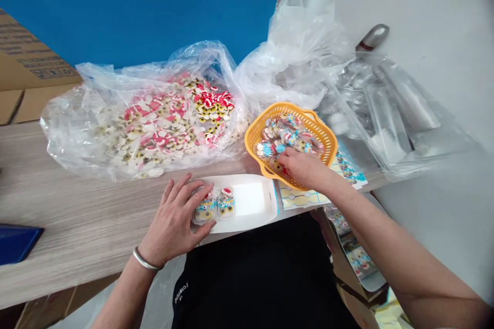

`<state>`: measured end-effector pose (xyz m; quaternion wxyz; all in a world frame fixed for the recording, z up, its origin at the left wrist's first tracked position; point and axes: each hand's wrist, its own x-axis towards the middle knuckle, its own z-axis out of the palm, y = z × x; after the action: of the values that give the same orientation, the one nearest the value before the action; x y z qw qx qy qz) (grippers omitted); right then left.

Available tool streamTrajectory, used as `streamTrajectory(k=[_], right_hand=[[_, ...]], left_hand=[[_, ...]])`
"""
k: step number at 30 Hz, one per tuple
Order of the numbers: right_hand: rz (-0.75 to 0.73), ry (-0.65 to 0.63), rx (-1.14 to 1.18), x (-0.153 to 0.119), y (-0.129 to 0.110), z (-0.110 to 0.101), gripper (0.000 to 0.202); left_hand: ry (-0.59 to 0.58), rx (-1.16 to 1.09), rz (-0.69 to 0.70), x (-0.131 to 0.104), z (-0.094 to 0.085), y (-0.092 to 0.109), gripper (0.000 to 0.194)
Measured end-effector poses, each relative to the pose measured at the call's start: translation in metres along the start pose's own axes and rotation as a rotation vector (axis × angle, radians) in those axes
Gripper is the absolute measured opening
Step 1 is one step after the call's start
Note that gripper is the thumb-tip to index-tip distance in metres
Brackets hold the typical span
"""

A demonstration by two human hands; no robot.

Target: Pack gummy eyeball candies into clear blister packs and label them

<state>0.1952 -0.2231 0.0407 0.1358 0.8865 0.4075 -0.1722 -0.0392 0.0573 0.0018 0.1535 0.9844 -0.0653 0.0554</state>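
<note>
My left hand point(177, 216) rests at the left end of a long white paper tray point(247, 222). Thumb and index finger bracket a small clear plastic pack point(204, 209) with a printed insert and yellow-and-red pieces, the other fingers spread. A second clear pack point(226, 202) lies right beside it in the tray. My right hand point(303, 166) reaches into a yellow plastic basket point(252, 133) holding several similar packs point(289, 136). Its fingers are curled closed on a pack there; the fingertips are partly hidden. A silver bangle point(145, 259) circles my left wrist.
A big clear bag point(88, 108) of small red, white and yellow pieces point(165, 128) lies behind the tray. Crumpled plastic bags point(301, 46) and clear packaging point(389, 108) fill the right. Printed sheets point(303, 198) lie under the basket. A blue object point(19, 244) and cardboard box point(31, 51) are left.
</note>
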Motion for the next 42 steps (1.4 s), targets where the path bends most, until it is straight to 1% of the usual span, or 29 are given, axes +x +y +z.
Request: streamTrajectory(k=[1, 3, 5, 6, 8, 9, 10, 12, 13, 14, 16, 18, 20, 21, 23, 25, 27, 29, 31, 32, 33, 35, 36, 39, 42], right_hand=[[0.004, 0.005, -0.004, -0.001, 0.001, 0.001, 0.026], [-0.004, 0.034, 0.023, -0.008, 0.003, -0.005, 0.022], [0.013, 0.144, 0.122, -0.019, 0.003, -0.020, 0.018], [0.030, 0.230, 0.210, -0.026, 0.001, -0.028, 0.016], [0.046, 0.385, 0.477, -0.037, -0.011, -0.042, 0.012], [0.031, 0.419, 0.642, -0.040, -0.021, -0.046, 0.010], [0.001, 0.418, 0.804, -0.041, -0.033, -0.046, 0.009], [-0.053, 0.340, 1.045, -0.036, -0.064, -0.036, 0.011], [-0.054, 0.296, 1.095, -0.031, -0.079, -0.027, 0.014], [-0.036, 0.259, 1.099, -0.024, -0.094, -0.016, 0.016], [0.013, 0.224, 1.070, -0.008, -0.119, 0.007, 0.015], [0.041, 0.212, 1.074, 0.006, -0.134, 0.026, 0.014], [0.058, 0.220, 1.087, 0.013, -0.144, 0.037, 0.015], [0.070, 0.232, 1.081, 0.013, -0.147, 0.039, 0.016], [0.090, 0.266, 1.029, 0.007, -0.151, 0.036, 0.021], [0.059, 0.285, 0.946, -0.006, -0.148, 0.025, 0.022], [0.001, 0.306, 0.836, -0.021, -0.135, 0.009, 0.018], [-0.022, 0.366, 0.714, -0.030, -0.110, -0.010, 0.015], [0.039, 0.424, 0.561, -0.030, -0.078, -0.025, 0.017], [0.088, 0.423, 0.467, -0.025, -0.061, -0.030, 0.019], [0.117, 0.386, 0.373, -0.017, -0.046, -0.033, 0.019], [0.094, 0.278, 0.222, 0.005, -0.024, -0.034, 0.022], [0.048, 0.220, 0.172, 0.017, -0.018, -0.032, 0.025], [-0.066, 0.104, 0.101, 0.048, -0.013, -0.024, 0.034], [-0.114, 0.095, 0.099, 0.061, -0.016, -0.019, 0.030]], left_hand=[[0.000, -0.002, -0.003, 0.000, 0.000, 0.000, 0.064], [-0.002, -0.008, -0.013, 0.001, -0.001, 0.001, 0.065], [-0.011, -0.017, -0.023, 0.001, -0.002, 0.002, 0.066], [-0.016, -0.022, -0.028, 0.001, -0.003, 0.003, 0.066], [-0.024, -0.028, -0.036, 0.001, -0.004, 0.003, 0.066], [-0.027, -0.029, -0.039, 0.001, -0.004, 0.004, 0.066], [-0.032, -0.028, -0.043, 0.001, -0.004, 0.004, 0.066], [-0.041, -0.024, -0.048, 0.001, -0.004, 0.004, 0.066], [-0.044, -0.023, -0.050, 0.001, -0.004, 0.005, 0.067], [-0.044, -0.023, -0.051, 0.001, -0.004, 0.005, 0.067], [-0.041, -0.024, -0.051, 0.002, -0.005, 0.005, 0.067], [-0.042, -0.024, -0.048, 0.002, -0.005, 0.005, 0.067], [-0.043, -0.024, -0.043, 0.001, -0.005, 0.004, 0.066], [-0.042, -0.023, -0.040, 0.001, -0.005, 0.004, 0.066], [-0.034, -0.025, -0.033, 0.000, -0.005, 0.003, 0.066], [-0.023, -0.031, -0.027, 0.000, -0.004, 0.002, 0.066], [-0.015, -0.035, -0.022, 0.000, -0.003, 0.001, 0.066], [-0.009, -0.035, -0.016, 0.000, -0.002, 0.000, 0.065], [-0.006, -0.028, -0.010, 0.000, -0.002, 0.000, 0.065], [-0.005, -0.024, -0.008, 0.000, -0.002, 0.000, 0.064], [-0.005, -0.020, -0.005, 0.001, -0.002, 0.000, 0.064], [-0.005, -0.012, -0.002, 0.001, -0.002, 0.000, 0.064], [-0.006, -0.009, -0.002, 0.001, -0.002, 0.000, 0.064], [-0.009, -0.006, -0.004, 0.002, -0.002, 0.000, 0.064], [-0.011, -0.010, -0.005, 0.002, -0.002, 0.000, 0.064]])
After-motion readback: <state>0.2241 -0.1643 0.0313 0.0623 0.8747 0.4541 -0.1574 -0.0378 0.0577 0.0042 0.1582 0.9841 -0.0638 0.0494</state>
